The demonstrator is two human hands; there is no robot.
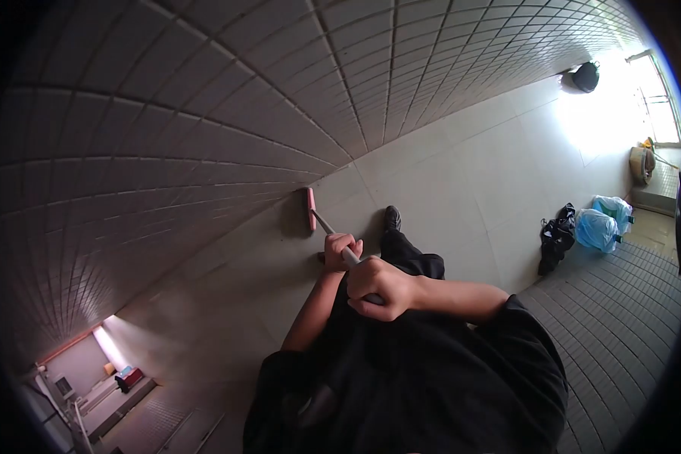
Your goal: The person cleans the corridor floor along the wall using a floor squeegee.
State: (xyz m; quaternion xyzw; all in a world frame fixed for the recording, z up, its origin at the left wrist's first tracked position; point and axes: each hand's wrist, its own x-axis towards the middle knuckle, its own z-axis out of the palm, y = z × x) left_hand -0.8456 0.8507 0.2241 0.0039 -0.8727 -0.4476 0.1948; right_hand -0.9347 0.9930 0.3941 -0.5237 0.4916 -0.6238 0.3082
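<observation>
A long grey handle (pixel 324 223) runs from my hands down to a pink broom-like head (pixel 311 209), which rests on the floor close to the tiled wall. My left hand (pixel 342 250) is wrapped round the handle lower down, nearer the head. Close to my body, my right hand (pixel 382 287) grips the upper end of the same handle. The underside of the pink head cannot be made out.
Tiled wall (pixel 280 98) rises along the left of the pale floor (pixel 461 181). Black bags (pixel 558 238) and blue bags (pixel 599 229) lie at the right. A dark bin-like object (pixel 586 77) stands near the bright doorway. My shoe (pixel 392 219) is near the head.
</observation>
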